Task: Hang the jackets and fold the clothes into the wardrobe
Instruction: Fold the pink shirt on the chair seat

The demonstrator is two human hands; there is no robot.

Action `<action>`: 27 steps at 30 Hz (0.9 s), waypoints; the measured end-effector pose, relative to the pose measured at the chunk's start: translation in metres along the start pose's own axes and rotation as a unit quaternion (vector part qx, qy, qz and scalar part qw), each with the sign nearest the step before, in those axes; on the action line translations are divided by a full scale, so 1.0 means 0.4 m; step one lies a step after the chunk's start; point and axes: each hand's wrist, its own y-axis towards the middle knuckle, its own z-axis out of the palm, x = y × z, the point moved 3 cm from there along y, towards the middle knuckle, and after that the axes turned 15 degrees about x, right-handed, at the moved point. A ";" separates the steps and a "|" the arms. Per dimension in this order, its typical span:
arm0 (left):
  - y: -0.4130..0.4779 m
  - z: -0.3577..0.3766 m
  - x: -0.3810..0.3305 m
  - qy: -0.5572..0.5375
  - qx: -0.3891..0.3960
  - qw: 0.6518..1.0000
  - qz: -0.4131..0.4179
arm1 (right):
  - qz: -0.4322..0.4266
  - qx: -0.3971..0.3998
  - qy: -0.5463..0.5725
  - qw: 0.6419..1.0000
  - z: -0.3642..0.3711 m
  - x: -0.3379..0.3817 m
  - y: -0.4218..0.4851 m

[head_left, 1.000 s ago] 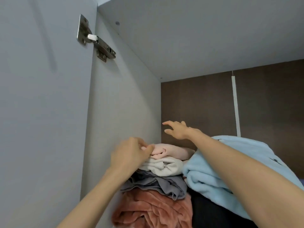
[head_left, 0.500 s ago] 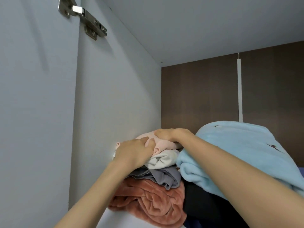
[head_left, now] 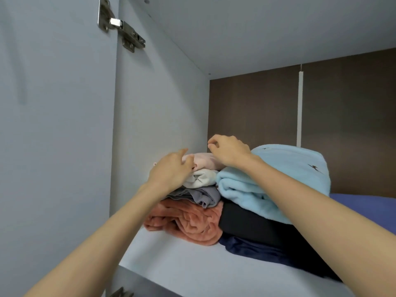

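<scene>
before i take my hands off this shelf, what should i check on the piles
1. Pink garment sits on top of the left pile, on the cream garment: ok.
2. Left hand free of cloth: it touches the pink garment's front, grip unclear: cannot tell.
3. Right hand free: hovers above the pink garment, fingers loosely curled, holding nothing: ok.
4. Left pile's front tidy: grey garment sags out over the coral fleece: not ok.
5. Light blue fleece squared up: it bulges past the black garment below: not ok.
6. Bare shelf in front of the piles: ok.
</scene>
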 end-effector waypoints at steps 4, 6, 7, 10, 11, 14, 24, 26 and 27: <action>-0.091 -0.011 -0.044 -0.003 -0.046 0.998 0.047 | -0.061 -0.080 0.054 0.993 -0.027 -0.004 -0.138; -0.152 -0.014 -0.060 -0.014 -0.067 0.996 0.064 | -0.079 -0.110 0.082 0.987 -0.030 -0.007 -0.209; -0.184 -0.017 -0.066 -0.030 -0.076 0.995 0.064 | -0.085 -0.119 0.093 0.985 -0.032 -0.008 -0.242; -0.286 -0.023 -0.075 -0.085 -0.083 0.991 0.058 | -0.093 -0.116 0.119 0.982 -0.034 -0.006 -0.336; -0.321 -0.025 -0.078 -0.094 -0.083 0.990 0.058 | -0.095 -0.110 0.129 0.981 -0.034 -0.003 -0.365; -0.421 -0.035 -0.089 -0.123 -0.074 0.987 0.066 | -0.089 -0.094 0.156 0.979 -0.030 0.016 -0.451; -0.714 -0.088 -0.037 -0.187 -0.034 0.977 0.101 | -0.043 -0.085 0.192 0.977 0.028 0.144 -0.755; -0.773 -0.100 -0.007 -0.205 -0.021 0.972 0.109 | -0.023 -0.092 0.195 0.976 0.048 0.182 -0.821; -0.800 -0.105 0.009 -0.214 -0.011 0.970 0.111 | -0.011 -0.092 0.196 0.976 0.057 0.204 -0.854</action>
